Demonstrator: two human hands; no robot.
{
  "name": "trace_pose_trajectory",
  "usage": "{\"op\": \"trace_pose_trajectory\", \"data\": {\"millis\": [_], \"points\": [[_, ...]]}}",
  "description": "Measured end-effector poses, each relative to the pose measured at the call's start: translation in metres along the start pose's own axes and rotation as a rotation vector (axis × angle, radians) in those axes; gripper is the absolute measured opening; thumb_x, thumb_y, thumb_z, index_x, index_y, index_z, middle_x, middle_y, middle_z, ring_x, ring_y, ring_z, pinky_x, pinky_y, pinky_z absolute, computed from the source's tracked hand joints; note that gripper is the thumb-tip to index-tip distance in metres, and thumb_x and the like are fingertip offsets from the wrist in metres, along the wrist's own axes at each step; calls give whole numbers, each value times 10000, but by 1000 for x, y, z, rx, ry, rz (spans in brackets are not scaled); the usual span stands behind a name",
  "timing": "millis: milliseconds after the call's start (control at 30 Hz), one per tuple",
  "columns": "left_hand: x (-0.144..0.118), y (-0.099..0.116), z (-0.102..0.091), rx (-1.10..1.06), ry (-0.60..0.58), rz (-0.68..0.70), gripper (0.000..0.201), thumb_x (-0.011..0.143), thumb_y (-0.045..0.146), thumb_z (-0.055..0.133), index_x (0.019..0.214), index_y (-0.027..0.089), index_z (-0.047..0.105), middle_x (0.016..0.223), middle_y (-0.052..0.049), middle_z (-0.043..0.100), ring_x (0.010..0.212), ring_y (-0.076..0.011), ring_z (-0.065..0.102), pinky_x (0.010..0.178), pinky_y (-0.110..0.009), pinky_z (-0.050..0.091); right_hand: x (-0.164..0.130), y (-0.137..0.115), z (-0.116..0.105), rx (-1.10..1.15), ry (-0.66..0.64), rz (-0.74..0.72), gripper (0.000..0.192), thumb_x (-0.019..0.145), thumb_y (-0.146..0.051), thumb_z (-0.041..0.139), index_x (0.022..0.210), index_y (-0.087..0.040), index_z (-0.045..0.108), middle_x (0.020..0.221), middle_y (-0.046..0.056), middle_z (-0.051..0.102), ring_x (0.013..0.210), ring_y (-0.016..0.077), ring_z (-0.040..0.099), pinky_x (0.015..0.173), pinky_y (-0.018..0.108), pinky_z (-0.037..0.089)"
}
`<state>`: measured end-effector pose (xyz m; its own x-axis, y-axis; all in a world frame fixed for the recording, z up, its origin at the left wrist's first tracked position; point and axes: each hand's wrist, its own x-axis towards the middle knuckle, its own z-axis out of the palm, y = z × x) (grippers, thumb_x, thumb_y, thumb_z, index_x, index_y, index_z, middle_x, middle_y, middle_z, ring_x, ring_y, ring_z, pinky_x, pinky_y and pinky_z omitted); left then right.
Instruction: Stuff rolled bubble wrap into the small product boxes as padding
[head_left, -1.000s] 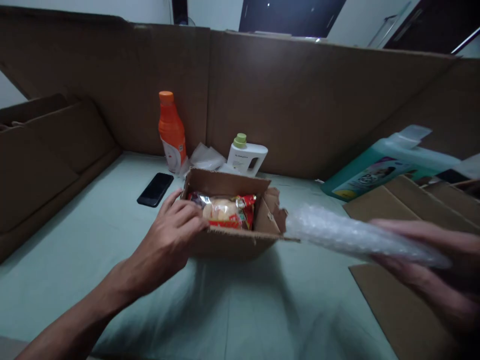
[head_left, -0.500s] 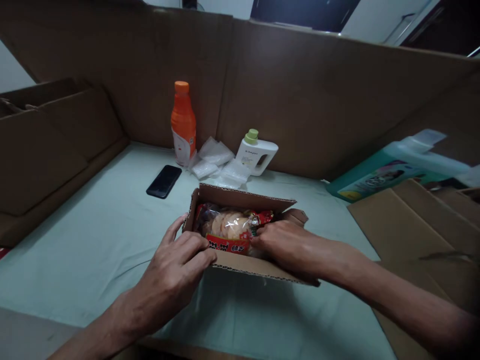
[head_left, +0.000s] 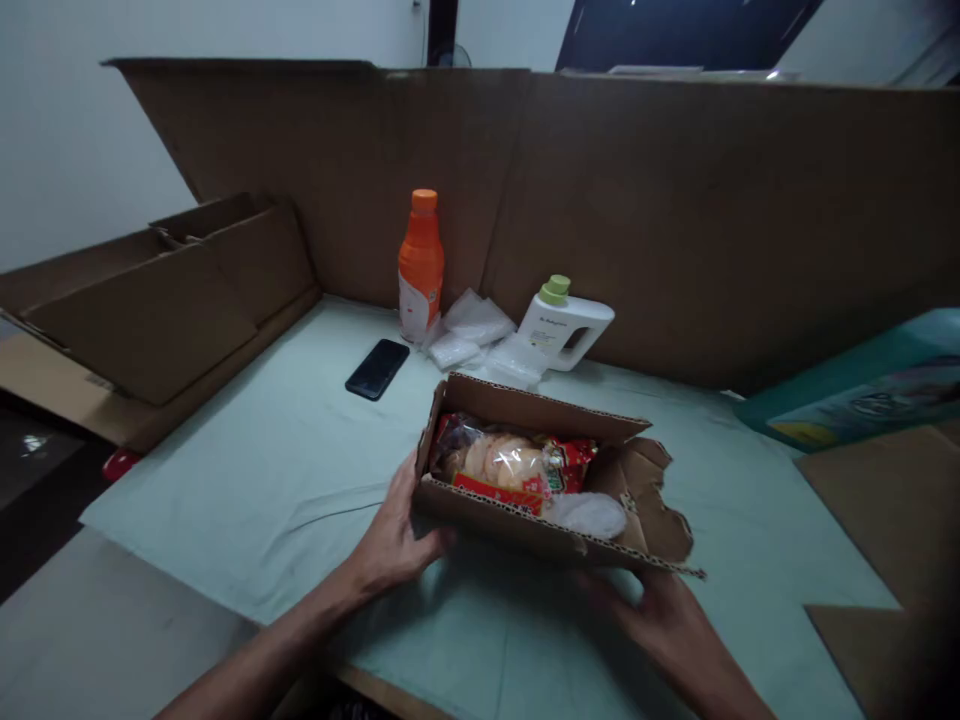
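A small open cardboard box [head_left: 517, 525] sits tilted above the pale green table cover [head_left: 247, 480]. Inside lie a red snack packet of round crackers [head_left: 510, 465] and a wad of bubble wrap [head_left: 589, 513] at its right end. My left hand [head_left: 397, 540] grips the box's left near corner from below. My right hand [head_left: 660, 615] holds the box under its right near edge. The box's right flap [head_left: 660, 500] is torn and ragged.
Behind the box stand an orange bottle [head_left: 420, 265], several clear plastic bags [head_left: 480, 335] and a white jug with a green cap [head_left: 562, 325]. A black phone [head_left: 377, 368] lies to the left. Cardboard walls [head_left: 675, 200] surround the table; a teal bottle [head_left: 862, 395] lies at right.
My right hand brought the bubble wrap over, pushed it into the box's right end, then left the box. Both hands now hold the box from below and it has shifted right.
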<state>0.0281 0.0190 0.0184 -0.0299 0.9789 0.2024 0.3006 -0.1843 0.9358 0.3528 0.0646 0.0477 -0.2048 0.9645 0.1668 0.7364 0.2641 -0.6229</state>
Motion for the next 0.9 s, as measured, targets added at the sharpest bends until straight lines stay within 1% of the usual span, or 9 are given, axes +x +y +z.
{"op": "trace_pose_trajectory", "data": {"millis": [100, 200, 267, 333, 500, 600, 700, 800, 900], "points": [[39, 13, 18, -134, -6, 1, 914, 826, 394, 696, 1583, 193, 225, 1496, -165, 470, 1429, -355, 414, 1202, -548, 325, 29, -14, 7, 87, 27, 161, 509, 724, -665, 659, 916, -196, 714, 851, 120, 774, 825, 350, 733, 689, 440, 606], [59, 36, 36, -147, -21, 78, 960, 790, 361, 715, 1590, 206, 208, 1534, -155, 437, 1458, -358, 368, 1213, -547, 301, 31, -10, -23, 122, 173, 206, 543, 700, -634, 703, 1008, -187, 712, 925, 126, 781, 898, 363, 732, 751, 452, 607], [50, 45, 43, -122, -69, 112, 971, 776, 353, 721, 1591, 208, 214, 1588, -152, 375, 1495, -363, 305, 1234, -550, 258, 13, -3, -39, 111, 221, 194, 536, 716, -621, 702, 1042, -195, 713, 971, 121, 785, 943, 366, 731, 811, 471, 606], [21, 44, 41, -72, -90, 94, 938, 782, 352, 712, 1582, 200, 247, 1605, -157, 352, 1511, -364, 278, 1243, -554, 236, -10, -1, -38, 82, 200, 169, 493, 737, -603, 692, 1026, -204, 721, 994, 114, 788, 983, 371, 727, 871, 499, 596], [-72, 14, 7, 38, 140, -169, 664, 857, 436, 645, 1448, 197, 460, 1350, -154, 605, 1342, -344, 521, 1149, -538, 393, -25, -35, 18, 230, -17, -56, 497, 847, -445, 653, 1291, -221, 639, 1225, 97, 735, 1198, 325, 658, 1044, 474, 528], [-98, -1, -21, 70, 257, -313, 621, 856, 471, 643, 1392, 187, 505, 1289, -147, 641, 1260, -333, 581, 1090, -511, 451, -16, -63, 41, 334, -123, -159, 596, 874, -362, 648, 1437, -220, 516, 1398, 111, 638, 1290, 297, 604, 1078, 434, 512], [-90, -8, -49, 58, 285, -323, 590, 854, 449, 628, 1370, 182, 524, 1240, -131, 673, 1211, -313, 613, 1073, -475, 469, -33, -74, 51, 299, -179, -184, 668, 890, -352, 645, 1508, -220, 431, 1460, 125, 585, 1313, 304, 589, 1074, 437, 519], [-53, -12, -73, 34, 237, -213, 588, 808, 463, 636, 1313, 168, 578, 1224, -127, 689, 1244, -333, 594, 1128, -489, 424, -77, -70, 65, 193, -166, -203, 813, 862, -351, 672, 1584, -229, 318, 1506, 137, 538, 1320, 342, 581, 1045, 463, 543], [-1, -13, -86, 46, 147, -136, 712, 742, 505, 677, 1356, 163, 559, 1387, -157, 612, 1340, -368, 522, 1165, -534, 374, -113, -62, 79, 203, -288, -327, 730, 823, -357, 696, 1514, -321, 464, 1327, 80, 692, 1088, 315, 724, 846, 392, 639]]}}
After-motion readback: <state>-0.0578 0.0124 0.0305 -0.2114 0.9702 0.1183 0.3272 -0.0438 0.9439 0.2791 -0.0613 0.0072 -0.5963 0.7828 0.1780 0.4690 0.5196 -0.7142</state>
